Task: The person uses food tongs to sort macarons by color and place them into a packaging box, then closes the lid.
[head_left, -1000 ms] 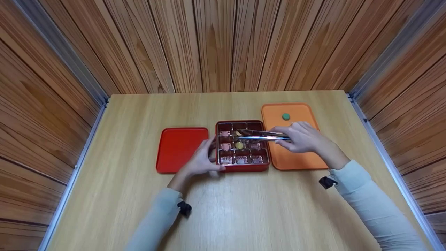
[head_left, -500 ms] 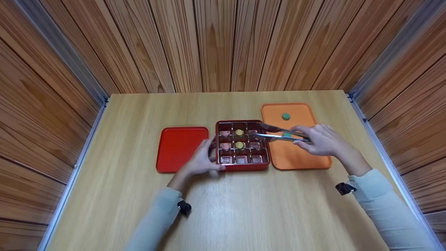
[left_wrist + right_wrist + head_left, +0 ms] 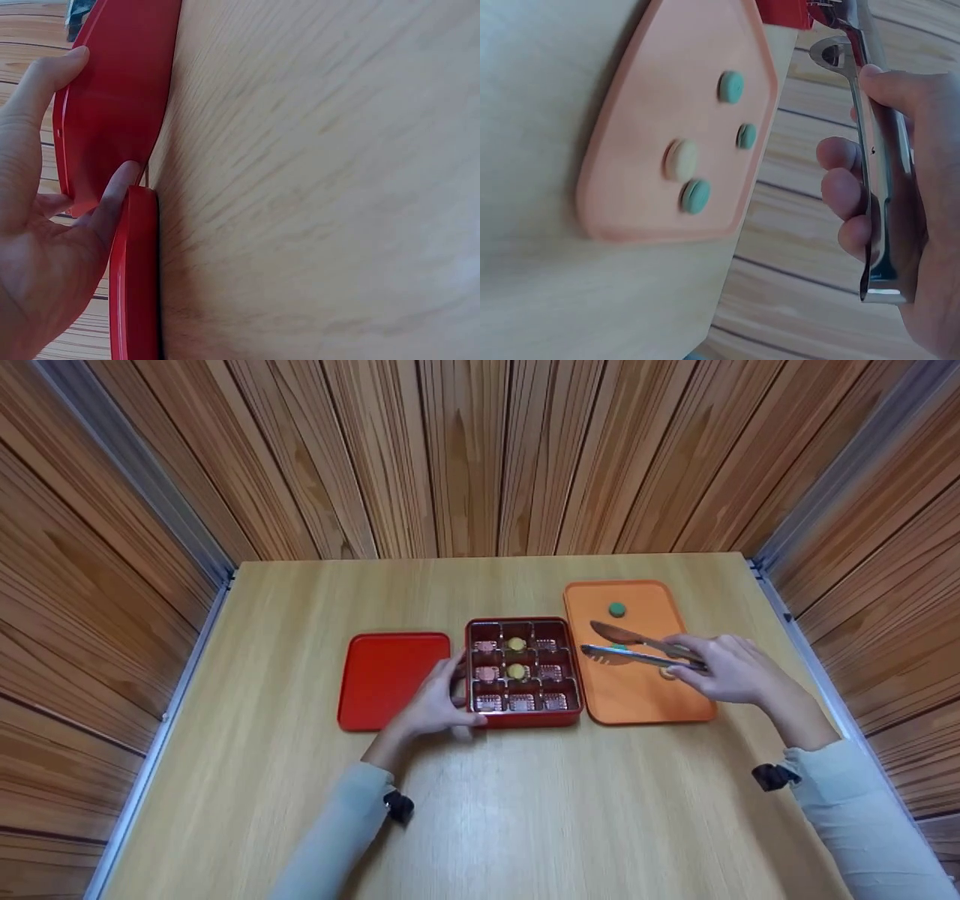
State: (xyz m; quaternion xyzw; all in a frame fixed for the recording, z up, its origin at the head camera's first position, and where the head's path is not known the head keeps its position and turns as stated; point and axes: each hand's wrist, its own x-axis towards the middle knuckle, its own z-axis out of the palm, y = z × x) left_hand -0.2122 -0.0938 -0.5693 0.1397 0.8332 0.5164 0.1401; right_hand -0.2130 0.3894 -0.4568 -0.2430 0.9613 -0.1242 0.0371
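My left hand [image 3: 431, 706] holds the near-left corner of a dark red compartment box [image 3: 566, 720], thumb on its front wall and fingers along its left side. Two pink macarons [image 3: 486, 673] sit in its left column and two yellow macarons [image 3: 517, 671] in the middle one. In my right hand [image 3: 731, 669] is a pair of metal tongs [image 3: 645, 655], their arms apart over the orange tray [image 3: 637, 705], nothing between the tips. Several macarons lie on that tray: a cream macaron [image 3: 681, 160] and green ones, such as the green macaron [image 3: 730, 87].
A red lid [image 3: 386, 682] lies flat to the left of the box, close to my left hand. The orange tray stands directly right of the box. Wood-patterned walls [image 3: 480, 457] enclose the table [image 3: 480, 817] at the back and sides.
The tongs have moved right, out of the box to above the orange tray, and their arms have parted. A yellow macaron shows in the upper middle compartment. My left hand stays put.
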